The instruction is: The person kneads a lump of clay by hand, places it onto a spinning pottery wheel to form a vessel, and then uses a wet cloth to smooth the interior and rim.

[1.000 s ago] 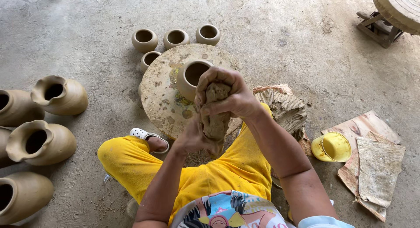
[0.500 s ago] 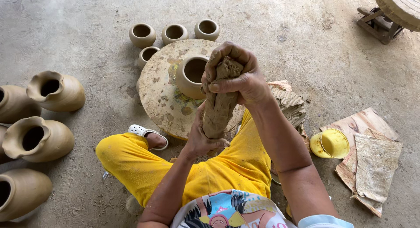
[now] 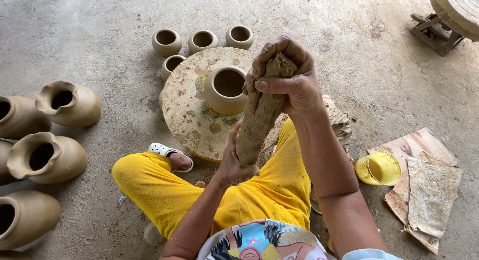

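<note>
Sitting cross-legged on the concrete floor (image 3: pixel 309 20) in yellow trousers (image 3: pixel 164 190), behind a round stone wheel (image 3: pixel 187 110).

Counts: four small clay pots (image 3: pixel 166 42) clustering at 12 o'clock of the wheel, three in a row and one (image 3: pixel 172 64) tucked against the rim; one wider open pot (image 3: pixel 226 89) standing upright on the wheel, empty as far as visible. Five large clay jars (image 3: pixel 67 103) lying along the left edge at 9 o'clock, mouths dark and interiors not readable, some cut off by the frame. One yellow bowl (image 3: pixel 378 168) resting at 3 o'clock, tipped slightly, showing nothing inside, touching a stack of brown sheets (image 3: pixel 429 187). One wooden stool (image 3: pixel 435 31) and part of a second round slab (image 3: pixel 459 8) appearing at 1 o'clock. One white sandal (image 3: pixel 167 151) showing beneath the wheel's near edge.

Hands: right hand (image 3: pixel 289 78) closing firmly around the top of a long clay roll (image 3: pixel 259 113), fingers wrapping over its upper end, thumb pressing across the front. Left hand (image 3: pixel 234 163) cupping the roll's lower end from below, fingers curling narrowly against the clay. Roll standing nearly upright, tilting toward 1 o'clock, hanging above the wheel's near right edge, just beside the open pot and not touching it.
</note>
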